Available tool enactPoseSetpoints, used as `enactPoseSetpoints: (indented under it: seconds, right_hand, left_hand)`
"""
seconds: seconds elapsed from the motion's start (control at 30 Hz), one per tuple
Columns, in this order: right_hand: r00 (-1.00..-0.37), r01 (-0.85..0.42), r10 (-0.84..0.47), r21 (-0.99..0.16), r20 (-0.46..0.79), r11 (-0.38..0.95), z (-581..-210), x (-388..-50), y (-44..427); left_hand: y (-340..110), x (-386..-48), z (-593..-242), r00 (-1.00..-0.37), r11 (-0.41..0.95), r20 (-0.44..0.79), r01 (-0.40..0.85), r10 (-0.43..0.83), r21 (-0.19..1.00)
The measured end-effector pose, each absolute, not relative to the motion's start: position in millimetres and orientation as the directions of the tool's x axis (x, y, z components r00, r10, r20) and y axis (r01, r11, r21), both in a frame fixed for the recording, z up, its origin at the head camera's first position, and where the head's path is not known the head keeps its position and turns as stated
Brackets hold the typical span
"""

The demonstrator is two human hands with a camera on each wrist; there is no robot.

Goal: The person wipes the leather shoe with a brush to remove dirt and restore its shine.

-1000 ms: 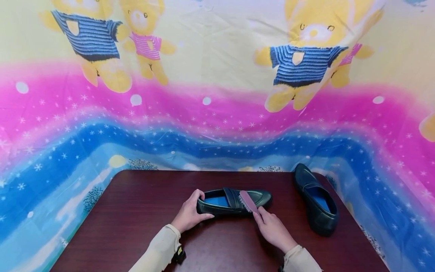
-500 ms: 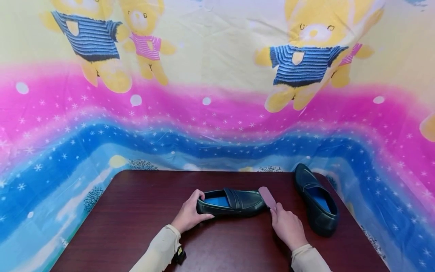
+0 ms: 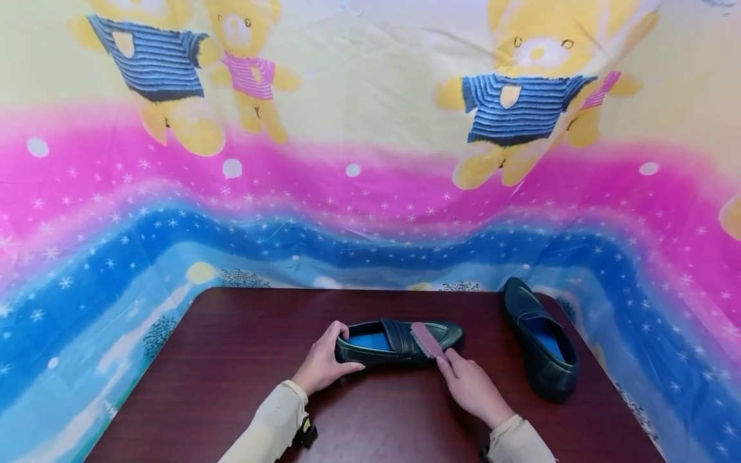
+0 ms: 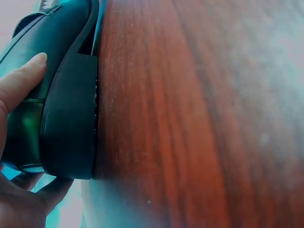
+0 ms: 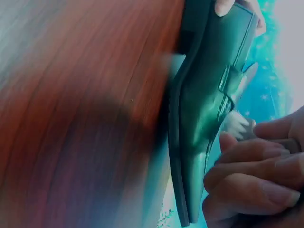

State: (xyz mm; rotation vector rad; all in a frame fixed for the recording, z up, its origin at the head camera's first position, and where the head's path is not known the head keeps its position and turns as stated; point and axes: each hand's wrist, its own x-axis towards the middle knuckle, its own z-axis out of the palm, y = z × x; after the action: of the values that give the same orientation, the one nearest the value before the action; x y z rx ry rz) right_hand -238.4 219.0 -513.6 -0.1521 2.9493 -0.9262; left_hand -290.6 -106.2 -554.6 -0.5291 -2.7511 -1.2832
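A black loafer (image 3: 361, 357) with a blue insole lies sideways on the table, toe to the right. My left hand (image 3: 321, 360) grips its heel, with the thumb along the near side; the left wrist view shows that thumb (image 4: 23, 80) on the leather above the heel block. In my right hand (image 3: 471, 386) is a pink-backed brush (image 3: 427, 339) with pale bristles, held by its handle. The bristles lie on the loafer's upper, between strap and toe. In the right wrist view the curled fingers (image 5: 256, 175) partly hide the brush.
A second black loafer (image 3: 539, 341) stands at the table's right side, toe toward the back. The dark red-brown table (image 3: 231, 360) ends at a hanging cloth (image 3: 359, 225) printed with bears, which surrounds the back and sides.
The brush moved right to the loafer's toe half a second ago, and has come back left onto the upper near the strap. My left hand has stayed at the heel.
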Motion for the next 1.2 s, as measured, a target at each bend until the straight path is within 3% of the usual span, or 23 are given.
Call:
enactPoseSetpoints:
  seconds: [0.13, 0.33, 0.43, 0.83, 0.93, 1.1, 1.2]
  right_hand:
    - [-0.994, -0.081, -0.106, -0.55, -0.012, 0.831, -517, -240, 214]
    - [-0.989, -0.085, -0.041, -0.311, 0.143, 0.946, -525, -242, 232]
    - [-0.977, -0.039, 0.015, -0.245, 0.215, 0.969, -527, -244, 242]
    - [-0.967, 0.007, 0.064, -0.227, 0.246, 0.974, -519, -246, 248]
    - [-0.977, -0.02, 0.045, -0.297, 0.209, 0.955, -513, -245, 246]
    - [-0.998, -0.059, -0.065, -0.584, 0.01, 0.81, -509, -246, 235]
    - [-0.99, -0.068, -0.13, -0.641, -0.05, 0.765, -511, -247, 228]
  left_hand:
    - [-106, -291, -554, -0.94, 0.599, 0.19, 0.328, 0.283, 0.73]
    - [-104, -290, -552, -0.939, 0.59, 0.18, 0.325, 0.292, 0.739]
    - [-104, -291, -550, -0.938, 0.584, 0.188, 0.33, 0.292, 0.742]
    - [-107, -291, -552, -0.941, 0.591, 0.18, 0.322, 0.287, 0.74]
    - [-108, -290, -552, -0.94, 0.592, 0.174, 0.321, 0.293, 0.739]
    - [-108, -290, -551, -0.938, 0.593, 0.172, 0.325, 0.3, 0.736]
    - [-108, -290, -552, -0.939, 0.597, 0.171, 0.324, 0.299, 0.734]
